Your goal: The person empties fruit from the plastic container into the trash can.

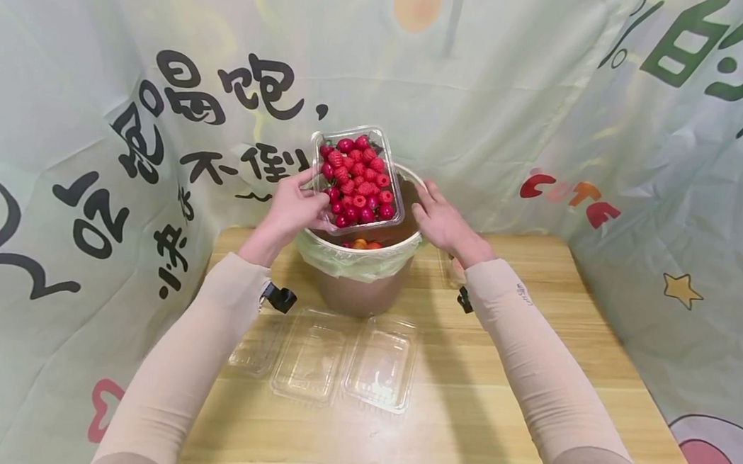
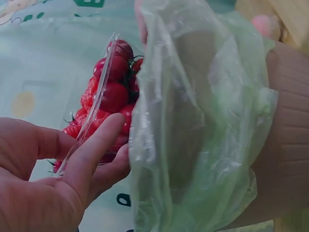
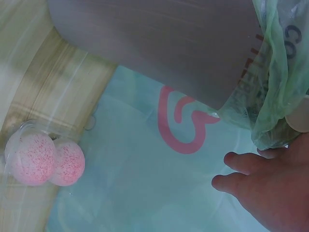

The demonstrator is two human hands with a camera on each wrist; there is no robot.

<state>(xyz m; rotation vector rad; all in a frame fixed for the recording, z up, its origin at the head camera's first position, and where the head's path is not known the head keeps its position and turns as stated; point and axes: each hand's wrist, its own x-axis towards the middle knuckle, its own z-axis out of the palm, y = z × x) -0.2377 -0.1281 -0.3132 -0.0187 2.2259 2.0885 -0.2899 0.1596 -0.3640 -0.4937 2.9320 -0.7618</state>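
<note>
My left hand (image 1: 296, 202) grips the near left side of a clear plastic box (image 1: 392, 144) with its thumb and fingers. The box is filled with red raspberries (image 1: 364, 187) and glossy round red fruits (image 1: 366, 215), and is held tilted over a brown bin (image 1: 361, 292). A pale green bag (image 2: 203, 121) lines the bin and hides part of the box in the left wrist view. At the bin's right rim, my right hand (image 1: 442, 222) holds the edge with its thumb on the inner side; two fingers (image 3: 236, 183) stick out from the bag.
Several clear plastic boxes (image 1: 309, 356) lie on the wooden table (image 1: 461, 436) before the bin. Small orange and red round things (image 1: 360, 244) show inside the bin. Right of it, pink speckled balls (image 3: 34, 157) sit in clear plastic. Printed cloth (image 1: 481, 111) surrounds the table.
</note>
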